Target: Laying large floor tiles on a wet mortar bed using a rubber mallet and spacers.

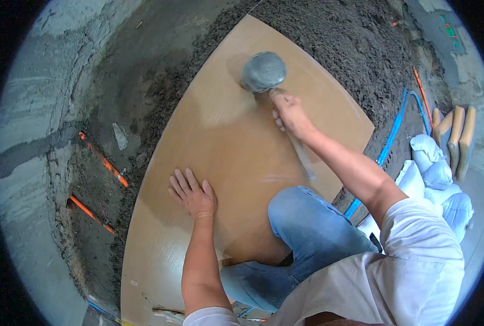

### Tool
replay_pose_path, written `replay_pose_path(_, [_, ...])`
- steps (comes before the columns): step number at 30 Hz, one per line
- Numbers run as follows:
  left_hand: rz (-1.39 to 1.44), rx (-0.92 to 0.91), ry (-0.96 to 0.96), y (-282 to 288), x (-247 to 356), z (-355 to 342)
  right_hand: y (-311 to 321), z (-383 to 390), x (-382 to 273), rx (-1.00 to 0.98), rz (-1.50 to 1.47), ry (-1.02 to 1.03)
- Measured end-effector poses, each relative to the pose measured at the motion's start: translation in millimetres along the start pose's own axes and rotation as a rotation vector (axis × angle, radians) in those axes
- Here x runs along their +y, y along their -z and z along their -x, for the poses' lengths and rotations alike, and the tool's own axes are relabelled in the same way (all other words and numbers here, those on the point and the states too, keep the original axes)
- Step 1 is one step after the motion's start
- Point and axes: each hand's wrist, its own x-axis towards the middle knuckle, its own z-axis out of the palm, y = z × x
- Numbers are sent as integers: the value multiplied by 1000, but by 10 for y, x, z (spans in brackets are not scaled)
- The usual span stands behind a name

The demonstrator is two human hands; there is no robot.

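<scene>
Nearest, a bent knee [301,212] in blue jeans stands over the large tan tile [242,157], which lies on dark, crumbly mortar [356,46]. The step in hand appears to be tapping the tile down; a further blow would call for a flat, measured strike. Farther up, the left hand [193,196] is set palm down on the tile, fingers loosely spread, holding nothing. Beyond it, the right arm reaches inward, the right hand [292,115] closed round the handle of a grey mallet [264,71]; whether its head touches the tile, I cannot tell.
</scene>
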Motion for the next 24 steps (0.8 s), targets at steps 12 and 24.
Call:
replay_pose_path(12, [-24,7,-64,-115,19,-2,874,270,596,158,-76,-84])
replay_pose_path(24, [-140,98,-18,-150,-72,19,1619,988,1213,323,-287,-74])
